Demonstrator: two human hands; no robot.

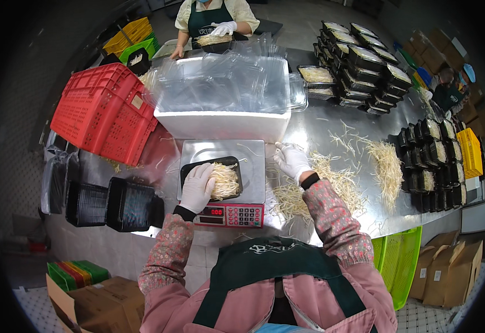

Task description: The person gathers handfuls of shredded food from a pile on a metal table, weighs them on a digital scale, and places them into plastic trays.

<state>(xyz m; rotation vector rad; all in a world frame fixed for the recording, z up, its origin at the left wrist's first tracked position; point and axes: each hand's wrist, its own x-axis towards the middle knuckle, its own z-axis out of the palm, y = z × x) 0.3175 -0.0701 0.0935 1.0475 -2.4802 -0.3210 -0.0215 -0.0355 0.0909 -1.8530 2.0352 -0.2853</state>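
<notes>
On the metal pan of a digital scale (248,183) sits a black plastic tray (187,166) of bean sprouts (225,181). My left hand (198,187), in a white glove, lies over the tray's left side, its fingers on the sprouts; whether it grips them is hidden. To the right of the scale is my gloved right hand (291,160), fingers bent, above the metal table near the foam box; its palm is hidden. Loose sprouts (330,187) are heaped beside and below that hand, and another pile (385,170) lies farther right.
A white foam box (223,126) holding clear plastic lids (209,89) stands behind the scale. A red crate (101,112) leans at left, above stacked empty black trays (130,204). Filled trays (365,56) are piled at back right, more (429,162) at far right. A co-worker (213,18) stands opposite.
</notes>
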